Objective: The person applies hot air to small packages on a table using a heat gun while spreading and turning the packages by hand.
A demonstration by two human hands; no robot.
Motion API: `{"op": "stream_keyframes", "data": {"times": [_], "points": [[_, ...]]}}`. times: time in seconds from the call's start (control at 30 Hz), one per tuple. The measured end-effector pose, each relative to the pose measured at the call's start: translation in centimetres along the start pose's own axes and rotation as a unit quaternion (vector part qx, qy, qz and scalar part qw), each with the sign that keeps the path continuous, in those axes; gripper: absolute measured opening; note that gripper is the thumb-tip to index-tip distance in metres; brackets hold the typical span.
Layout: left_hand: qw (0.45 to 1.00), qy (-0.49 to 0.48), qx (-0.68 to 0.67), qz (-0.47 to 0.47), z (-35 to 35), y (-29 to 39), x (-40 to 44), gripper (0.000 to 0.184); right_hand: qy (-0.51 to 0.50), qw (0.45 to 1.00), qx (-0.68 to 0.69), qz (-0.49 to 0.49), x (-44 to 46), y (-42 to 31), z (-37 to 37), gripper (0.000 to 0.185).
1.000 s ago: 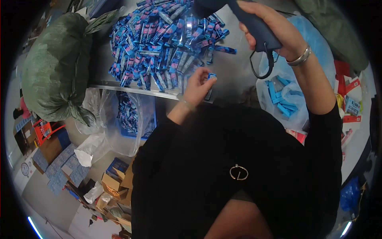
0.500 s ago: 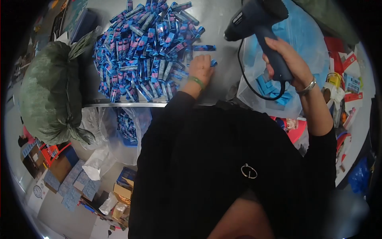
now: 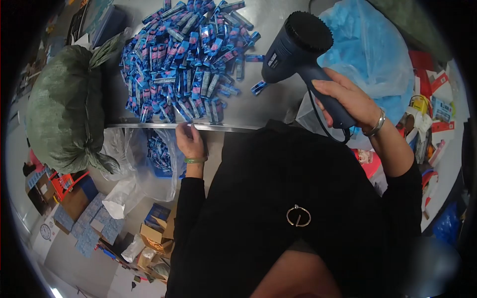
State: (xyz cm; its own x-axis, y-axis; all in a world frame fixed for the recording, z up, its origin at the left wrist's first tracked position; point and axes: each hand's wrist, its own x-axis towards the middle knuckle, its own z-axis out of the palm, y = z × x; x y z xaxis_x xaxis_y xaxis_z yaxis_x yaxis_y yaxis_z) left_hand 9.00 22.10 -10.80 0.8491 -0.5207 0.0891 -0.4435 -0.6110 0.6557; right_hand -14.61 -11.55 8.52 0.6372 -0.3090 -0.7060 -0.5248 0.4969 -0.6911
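Gripping a heat gun (image 3: 294, 52) in right hand (image 3: 352, 97), left hand (image 3: 190, 141) shifted to table edge (image 3: 228, 128), its grip unclear

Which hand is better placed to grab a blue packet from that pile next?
Probably the left hand: it is at the table edge, close to the pile of blue packets, while the right hand grips the heat gun.
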Motion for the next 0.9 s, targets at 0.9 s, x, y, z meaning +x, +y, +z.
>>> {"op": "stream_keyframes", "data": {"times": [0.9], "points": [[0.850, 0.097, -0.287, -0.431, 0.7, -12.6, -9.5, 0.010, -0.163, 0.970, -0.181, 0.010, 6.9, -2.8, 11.0, 0.055]]}}
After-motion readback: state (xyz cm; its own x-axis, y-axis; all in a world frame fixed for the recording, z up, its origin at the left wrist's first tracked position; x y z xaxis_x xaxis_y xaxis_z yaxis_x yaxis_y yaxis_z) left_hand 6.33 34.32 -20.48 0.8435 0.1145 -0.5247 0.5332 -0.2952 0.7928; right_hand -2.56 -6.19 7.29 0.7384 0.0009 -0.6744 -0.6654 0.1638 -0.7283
